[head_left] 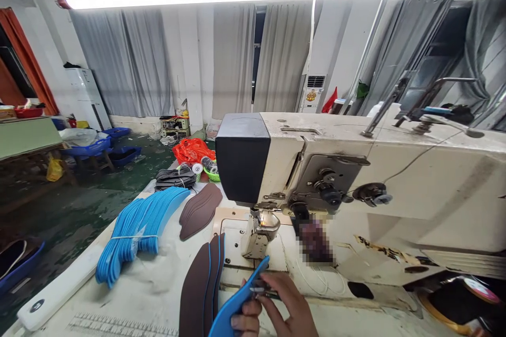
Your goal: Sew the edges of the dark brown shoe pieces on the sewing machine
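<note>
My left hand (247, 320) grips a curved blue foam-like piece (230, 311) between thumb and fingers, at the front edge of the sewing machine bed. Close against it, my right hand (291, 306) is closed around a small tool with a silver metal tip (259, 289); its kind is hard to make out. The tip touches or nearly touches the blue piece's edge. Just left of my hands lie overlapping brown pieces with blue edges (194, 289). The sewing machine's needle area (264, 224) stands behind my hands.
A tied stack of blue pieces (132, 231) lies on the white table, with brown pieces (201, 210) beside it. Farther back are dark bundled pieces (176, 178) and a red plastic bag (193, 150). The machine head (243, 160) overhangs the work. A ruler strip (114, 325) marks the front.
</note>
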The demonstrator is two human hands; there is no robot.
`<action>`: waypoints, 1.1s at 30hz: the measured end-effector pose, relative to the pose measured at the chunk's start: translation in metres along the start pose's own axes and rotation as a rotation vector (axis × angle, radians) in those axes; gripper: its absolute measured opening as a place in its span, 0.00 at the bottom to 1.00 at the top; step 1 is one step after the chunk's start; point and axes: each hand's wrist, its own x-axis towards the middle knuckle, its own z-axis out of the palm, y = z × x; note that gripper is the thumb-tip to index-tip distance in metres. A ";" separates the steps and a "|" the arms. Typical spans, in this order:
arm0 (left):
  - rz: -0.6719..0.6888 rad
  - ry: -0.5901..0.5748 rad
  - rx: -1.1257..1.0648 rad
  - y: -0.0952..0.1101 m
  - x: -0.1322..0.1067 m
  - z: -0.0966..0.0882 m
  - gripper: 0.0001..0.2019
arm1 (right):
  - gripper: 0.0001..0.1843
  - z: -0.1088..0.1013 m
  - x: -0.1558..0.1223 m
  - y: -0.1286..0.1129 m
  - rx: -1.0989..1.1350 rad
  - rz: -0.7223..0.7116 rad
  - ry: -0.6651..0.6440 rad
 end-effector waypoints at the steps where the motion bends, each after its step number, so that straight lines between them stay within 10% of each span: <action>1: -0.014 -0.037 -0.007 0.000 0.001 -0.002 0.25 | 0.14 -0.001 0.002 -0.002 0.035 -0.001 -0.007; 6: 0.154 -0.171 -0.049 0.008 -0.002 -0.012 0.12 | 0.09 -0.014 0.020 0.001 0.247 0.261 0.147; 11: 0.534 0.102 0.109 0.043 -0.026 0.022 0.14 | 0.23 -0.038 0.067 0.015 0.409 0.497 0.583; 17: 0.716 0.277 0.328 0.073 -0.043 0.071 0.33 | 0.17 -0.041 0.099 0.032 0.454 0.381 0.525; 25: 0.725 0.346 0.593 0.066 -0.009 0.060 0.36 | 0.07 -0.023 0.079 0.036 0.351 0.285 0.499; 33: 0.731 0.343 0.823 0.051 -0.019 0.065 0.34 | 0.19 0.006 0.065 -0.001 0.555 0.637 0.303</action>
